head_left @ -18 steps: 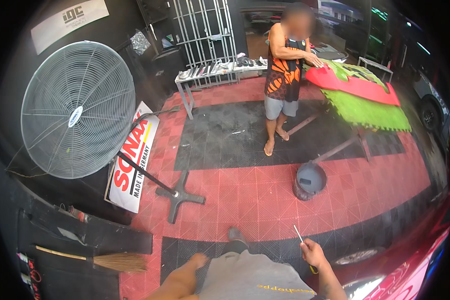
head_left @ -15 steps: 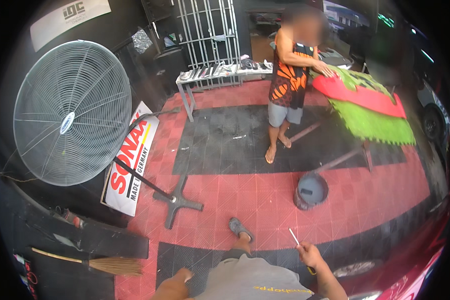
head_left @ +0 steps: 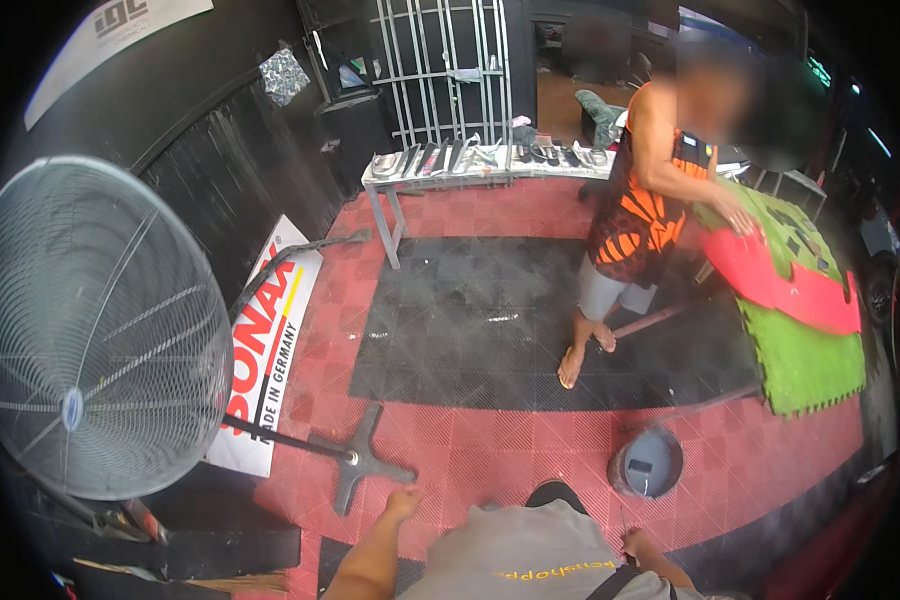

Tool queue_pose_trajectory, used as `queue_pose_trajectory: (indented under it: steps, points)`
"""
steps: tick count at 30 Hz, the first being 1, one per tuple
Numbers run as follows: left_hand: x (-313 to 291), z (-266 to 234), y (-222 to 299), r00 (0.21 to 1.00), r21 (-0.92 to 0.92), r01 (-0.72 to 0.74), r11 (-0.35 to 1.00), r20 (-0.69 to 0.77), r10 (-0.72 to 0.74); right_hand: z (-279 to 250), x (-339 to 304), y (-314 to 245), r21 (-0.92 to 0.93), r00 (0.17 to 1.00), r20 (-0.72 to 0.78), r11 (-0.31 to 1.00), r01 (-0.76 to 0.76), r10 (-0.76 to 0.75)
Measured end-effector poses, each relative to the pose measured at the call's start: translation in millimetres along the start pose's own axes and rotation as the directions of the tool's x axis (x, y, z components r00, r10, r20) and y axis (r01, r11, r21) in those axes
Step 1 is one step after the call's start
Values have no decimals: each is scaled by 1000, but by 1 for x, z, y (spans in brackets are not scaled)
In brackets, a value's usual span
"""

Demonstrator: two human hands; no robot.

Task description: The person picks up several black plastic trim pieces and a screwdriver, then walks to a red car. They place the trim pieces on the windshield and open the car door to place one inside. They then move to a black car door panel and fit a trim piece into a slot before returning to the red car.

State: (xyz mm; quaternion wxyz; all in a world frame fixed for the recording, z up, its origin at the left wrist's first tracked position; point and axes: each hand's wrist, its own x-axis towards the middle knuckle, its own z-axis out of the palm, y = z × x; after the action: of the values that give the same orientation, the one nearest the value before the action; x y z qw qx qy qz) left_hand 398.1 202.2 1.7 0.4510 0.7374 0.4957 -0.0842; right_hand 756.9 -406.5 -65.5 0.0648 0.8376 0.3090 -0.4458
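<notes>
My left hand [head_left: 402,501] hangs at my left side near the foot of the fan stand, its fingers loosely bent and nothing seen in it. Low at my right side, my right hand [head_left: 640,546] is closed around a screwdriver [head_left: 625,515]; only its thin shaft shows faintly, and the handle is hidden. The nearest thing to that hand is a dark bucket [head_left: 618,473] of greyish water with a small dark object in it. A person [head_left: 638,215] in an orange-and-black top stands ahead to the right, one hand on a red curved panel [head_left: 785,290].
The red panel lies on a green mat [head_left: 805,365] over a stand. A large fan [head_left: 105,330] and a white sign board [head_left: 288,290] stand at left. At the back, a white bench [head_left: 440,172] carries several small parts. Red and black tiles [head_left: 470,330] cover the floor.
My view has shifted; the fan sits lower and the person and panel lie farther right. My right hand has dropped lower, and my left hand has swung forward into fuller view.
</notes>
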Motion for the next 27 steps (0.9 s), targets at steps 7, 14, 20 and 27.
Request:
queue_pose_trajectory:
  steps: [7,14,20,27]
  points:
    - [146,-55,108,1000,-281,10,960,-18,-16,-165,97,-102,323,976,218,945,-58,-15]
    - [183,-84,57,996,264,18,964,79,-40,-353,285,-143,24,992,56,993,113,-114]
    - [209,-122,57,797,-444,489,751,-123,-591,-601,378,-244,390,991,129,918,-73,24]
    - [311,-130,79,895,-621,445,645,284,-345,-732,484,-381,430,991,-31,894,129,-128]
